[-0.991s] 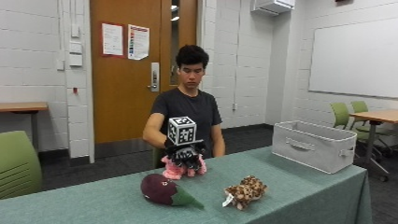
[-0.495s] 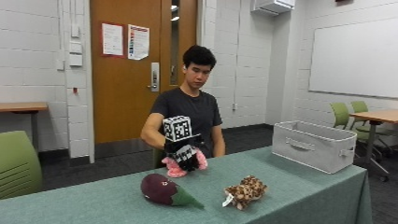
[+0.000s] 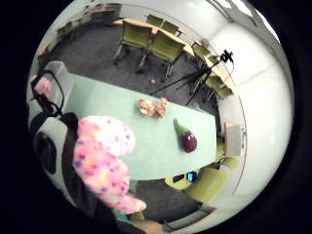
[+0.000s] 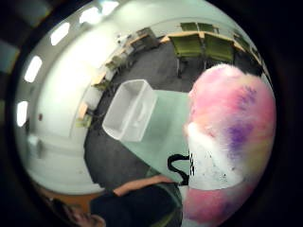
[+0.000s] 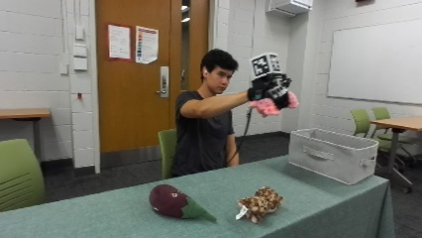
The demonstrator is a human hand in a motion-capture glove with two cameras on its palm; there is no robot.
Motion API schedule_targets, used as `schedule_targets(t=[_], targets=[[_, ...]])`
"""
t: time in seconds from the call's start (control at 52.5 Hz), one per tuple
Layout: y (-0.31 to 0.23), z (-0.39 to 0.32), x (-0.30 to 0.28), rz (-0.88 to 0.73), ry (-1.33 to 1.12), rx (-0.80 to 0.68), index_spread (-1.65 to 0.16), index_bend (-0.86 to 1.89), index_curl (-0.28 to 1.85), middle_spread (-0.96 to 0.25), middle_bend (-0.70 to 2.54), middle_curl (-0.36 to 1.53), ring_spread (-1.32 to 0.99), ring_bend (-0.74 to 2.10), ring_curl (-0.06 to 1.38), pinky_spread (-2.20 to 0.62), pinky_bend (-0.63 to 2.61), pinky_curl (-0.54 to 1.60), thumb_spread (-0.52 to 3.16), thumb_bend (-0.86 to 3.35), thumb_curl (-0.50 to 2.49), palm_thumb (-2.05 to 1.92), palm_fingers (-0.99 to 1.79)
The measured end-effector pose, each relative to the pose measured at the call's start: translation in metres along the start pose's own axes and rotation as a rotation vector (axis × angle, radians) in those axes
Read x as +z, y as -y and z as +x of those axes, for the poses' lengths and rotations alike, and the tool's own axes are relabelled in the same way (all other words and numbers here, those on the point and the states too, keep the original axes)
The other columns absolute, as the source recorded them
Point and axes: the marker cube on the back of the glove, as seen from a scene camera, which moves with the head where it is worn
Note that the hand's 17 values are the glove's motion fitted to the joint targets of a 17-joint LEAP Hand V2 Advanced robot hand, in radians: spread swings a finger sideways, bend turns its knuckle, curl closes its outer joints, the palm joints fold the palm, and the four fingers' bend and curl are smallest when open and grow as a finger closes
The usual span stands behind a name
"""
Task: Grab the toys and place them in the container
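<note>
- Gloved right hand (image 5: 269, 91): raised at head height on an outstretched arm, high above the table, fingers curled round a pink plush toy (image 5: 266, 106).
- Pink plush toy: held in the palm, its pink fur showing below and to the right of the glove; well clear of the table surface. In the thumb-side palm view it fills much of the frame, pink with purple and yellow patches (image 4: 232, 137); in the little-finger-side view it shows as pink speckled fur (image 3: 102, 156) close to the palm.
- Container (image 5: 333, 154): pale grey fabric bin with a side handle, standing on the right end of the table, below and to the right of the raised hand; open top, interior seen in the thumb-side view (image 4: 130, 111).
- Eggplant toy (image 5: 177, 202): dark purple with green end, lying on the near part of the table, left of centre.
- Spotted plush toy (image 5: 261, 203): tan and brown, lying just right of the eggplant toy, apart from it.
- Table (image 5: 99, 218): green cloth cover.
</note>
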Motion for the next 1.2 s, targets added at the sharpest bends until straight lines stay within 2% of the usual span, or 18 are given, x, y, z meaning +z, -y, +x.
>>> schedule_targets(t=[0.076,0.171,0.229,0.324,0.381,0.514,0.648,0.743,0.762,0.781,0.819,0.838,0.914,0.991,1.029,1.162,1.2], targets=[[0.030,-0.053,-0.007,-0.018,0.032,-0.064,-0.34,0.48,0.60,-0.34,0.94,0.62,-0.40,1.07,0.47,-0.46,0.69,0.41,0.68,0.17,0.64,0.57,1.26],[0.059,-0.130,-0.012,-0.048,0.222,-0.271,-0.33,0.49,0.64,-0.34,0.96,0.63,-0.40,1.09,0.47,-0.46,0.71,0.42,0.65,0.16,0.69,0.57,1.23],[0.089,-0.170,0.001,-0.076,0.189,-0.188,-0.33,0.49,0.65,-0.34,0.97,0.63,-0.40,1.09,0.47,-0.46,0.72,0.42,0.64,0.15,0.71,0.57,1.22],[0.108,-0.209,0.025,-0.087,0.100,-0.307,-0.33,0.48,0.67,-0.34,0.96,0.63,-0.39,1.10,0.47,-0.46,0.73,0.42,0.63,0.14,0.75,0.57,1.20],[0.118,-0.232,0.038,-0.099,0.043,-0.280,-0.33,0.47,0.69,-0.34,0.96,0.63,-0.39,1.11,0.47,-0.47,0.73,0.42,0.62,0.13,0.77,0.57,1.20],[0.133,-0.297,0.063,-0.159,0.136,-0.221,-0.34,0.43,0.72,-0.34,0.96,0.63,-0.39,1.11,0.46,-0.47,0.75,0.42,0.62,0.13,0.82,0.58,1.18],[0.141,-0.310,0.089,-0.241,0.039,-0.106,-0.34,0.40,0.74,-0.34,0.96,0.62,-0.39,1.12,0.46,-0.46,0.74,0.41,0.62,0.11,0.86,0.58,1.18],[0.131,-0.315,0.100,-0.425,0.029,-0.227,-0.35,0.32,0.75,-0.35,0.92,0.61,-0.39,1.10,0.45,-0.47,0.77,0.41,0.64,0.09,0.88,0.56,1.08],[0.130,-0.316,0.100,-0.453,0.052,-0.224,-0.33,0.11,0.69,-0.34,0.79,0.57,-0.40,1.10,0.44,-0.45,0.90,0.45,0.71,0.05,0.85,0.50,0.82],[0.131,-0.319,0.100,-0.468,0.083,-0.203,-0.30,0.06,0.71,-0.32,0.76,0.57,-0.39,1.11,0.46,-0.42,0.90,0.46,0.83,0.01,0.81,0.42,0.60],[0.132,-0.323,0.098,-0.463,0.122,-0.153,-0.22,-0.03,0.70,-0.22,0.59,0.55,-0.33,1.05,0.49,-0.34,1.02,0.54,0.90,-0.07,0.74,0.28,-0.04],[0.133,-0.322,0.098,-0.450,0.107,-0.139,-0.18,-0.02,0.69,-0.15,0.53,0.54,-0.28,0.93,0.47,-0.30,1.05,0.56,0.90,-0.13,0.70,0.17,-0.35],[0.132,-0.302,0.095,-0.411,0.027,-0.172,-0.12,-0.01,0.51,-0.05,0.43,0.47,-0.21,0.73,0.35,-0.20,1.03,0.48,0.95,-0.11,0.62,0.03,-0.31],[0.136,-0.267,0.091,-0.392,-0.039,-0.128,-0.09,0.04,0.45,0.00,0.37,0.43,-0.17,0.63,0.29,-0.15,0.96,0.43,0.99,-0.09,0.55,-0.06,-0.28],[0.135,-0.248,0.087,-0.382,-0.050,-0.154,-0.08,0.05,0.42,0.02,0.35,0.42,-0.16,0.60,0.27,-0.13,0.94,0.42,1.00,-0.08,0.53,-0.07,-0.27],[0.128,-0.167,0.064,-0.338,-0.038,-0.225,-0.09,0.10,0.39,0.01,0.30,0.41,-0.14,0.48,0.24,-0.08,0.81,0.38,1.01,-0.09,0.43,-0.11,-0.21],[0.126,-0.151,0.056,-0.329,0.016,-0.161,-0.10,0.12,0.39,0.00,0.29,0.41,-0.14,0.45,0.23,-0.08,0.77,0.36,1.01,-0.10,0.41,-0.13,-0.20]])
